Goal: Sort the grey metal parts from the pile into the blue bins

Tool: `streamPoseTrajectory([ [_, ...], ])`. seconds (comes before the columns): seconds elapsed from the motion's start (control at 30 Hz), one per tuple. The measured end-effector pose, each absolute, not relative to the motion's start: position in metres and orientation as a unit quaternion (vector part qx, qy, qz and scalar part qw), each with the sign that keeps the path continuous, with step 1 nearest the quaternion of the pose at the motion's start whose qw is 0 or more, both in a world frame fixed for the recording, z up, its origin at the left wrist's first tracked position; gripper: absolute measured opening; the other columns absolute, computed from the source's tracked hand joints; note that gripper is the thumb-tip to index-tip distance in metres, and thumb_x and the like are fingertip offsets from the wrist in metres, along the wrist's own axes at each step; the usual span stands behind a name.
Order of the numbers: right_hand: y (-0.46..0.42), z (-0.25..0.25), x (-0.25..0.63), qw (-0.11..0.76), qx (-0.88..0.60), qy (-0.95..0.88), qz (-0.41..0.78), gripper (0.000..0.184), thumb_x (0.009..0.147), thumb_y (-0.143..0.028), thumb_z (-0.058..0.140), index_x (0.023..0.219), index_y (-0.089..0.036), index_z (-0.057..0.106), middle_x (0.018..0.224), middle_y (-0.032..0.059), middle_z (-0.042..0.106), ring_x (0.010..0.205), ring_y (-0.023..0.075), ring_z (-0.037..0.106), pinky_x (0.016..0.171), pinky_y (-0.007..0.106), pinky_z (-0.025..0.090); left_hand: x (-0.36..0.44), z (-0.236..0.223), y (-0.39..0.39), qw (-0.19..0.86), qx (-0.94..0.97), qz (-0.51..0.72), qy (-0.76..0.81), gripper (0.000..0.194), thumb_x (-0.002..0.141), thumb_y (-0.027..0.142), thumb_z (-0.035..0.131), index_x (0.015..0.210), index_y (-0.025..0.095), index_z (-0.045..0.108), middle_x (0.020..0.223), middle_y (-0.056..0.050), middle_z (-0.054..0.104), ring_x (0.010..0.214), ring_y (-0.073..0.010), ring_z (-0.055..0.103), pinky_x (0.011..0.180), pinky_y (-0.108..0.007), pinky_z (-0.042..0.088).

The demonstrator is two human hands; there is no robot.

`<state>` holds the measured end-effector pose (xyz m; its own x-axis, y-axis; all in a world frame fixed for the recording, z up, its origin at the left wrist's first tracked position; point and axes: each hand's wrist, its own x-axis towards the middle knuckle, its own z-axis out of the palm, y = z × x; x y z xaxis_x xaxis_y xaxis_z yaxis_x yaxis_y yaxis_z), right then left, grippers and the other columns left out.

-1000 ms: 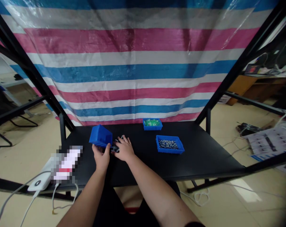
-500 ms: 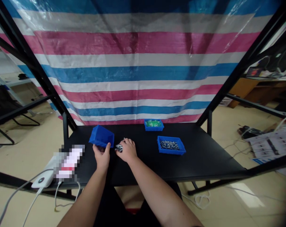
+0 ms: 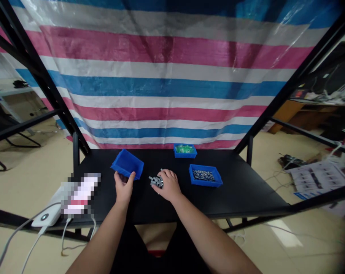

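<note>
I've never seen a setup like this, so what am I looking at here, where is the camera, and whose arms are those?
No machine here: those are a person's own two bare arms, seen from one camera worn on their head, looking forward and down. The left hand holds a tilted blue plastic bin by its edge. The right hand is closed on a clump of small metal parts. The black table also carries a blue tray of metal parts and a smaller blue tray of green items. A striped tarp hangs behind.
</note>
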<state>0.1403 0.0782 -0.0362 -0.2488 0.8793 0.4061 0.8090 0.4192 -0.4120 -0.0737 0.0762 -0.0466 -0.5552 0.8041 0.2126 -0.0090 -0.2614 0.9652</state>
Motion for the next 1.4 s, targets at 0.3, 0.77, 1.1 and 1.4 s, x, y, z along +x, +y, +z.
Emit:
streamPoseTrajectory([
  [0.3,0.081,-0.045,0.138,0.314,-0.518,-0.791,0.081,0.056,0.078,-0.048,0.074,0.128,-0.026,0.063,0.137,0.0096,0.060,0.129,0.0284,0.053,0.120,0.051,0.024,-0.071,-0.049,0.074,0.278,0.426,0.663,0.549,0.081,0.077,0.046,0.078,0.142,0.021,0.036,0.126,-0.014,0.062,0.117,-0.0261,0.063,0.106,-0.045,0.047],
  [0.77,0.045,-0.033,0.179,0.406,-0.493,-0.767,0.066,0.054,0.080,-0.032,0.070,0.131,-0.023,0.054,0.136,0.0127,0.055,0.130,0.0317,0.049,0.117,0.056,0.030,-0.112,-0.031,0.075,0.294,0.349,0.594,0.663,0.093,0.076,0.049,0.077,0.146,0.013,0.030,0.098,-0.010,0.064,0.062,-0.0180,0.067,0.062,-0.039,0.060],
  [1.1,0.011,-0.043,0.287,0.502,-0.633,-0.585,-0.072,0.025,0.087,-0.034,0.060,0.106,-0.018,0.061,0.093,0.0080,0.056,0.088,0.0255,0.055,0.085,0.044,0.049,-0.131,-0.019,0.067,0.234,0.390,0.447,0.770,0.090,0.081,0.055,0.067,0.147,0.008,0.028,0.091,-0.012,0.067,0.067,-0.0255,0.068,0.071,-0.045,0.057],
  [1.4,0.022,-0.058,0.367,0.490,-0.735,-0.469,-0.020,0.065,0.079,-0.059,0.063,0.126,-0.016,0.058,0.113,0.0151,0.056,0.097,0.0287,0.054,0.093,0.047,0.045,-0.030,-0.022,0.043,0.030,0.796,0.348,0.495,0.027,0.090,0.028,0.052,0.114,0.024,0.064,0.116,-0.010,0.062,0.116,-0.0279,0.058,0.103,-0.046,0.047],
])
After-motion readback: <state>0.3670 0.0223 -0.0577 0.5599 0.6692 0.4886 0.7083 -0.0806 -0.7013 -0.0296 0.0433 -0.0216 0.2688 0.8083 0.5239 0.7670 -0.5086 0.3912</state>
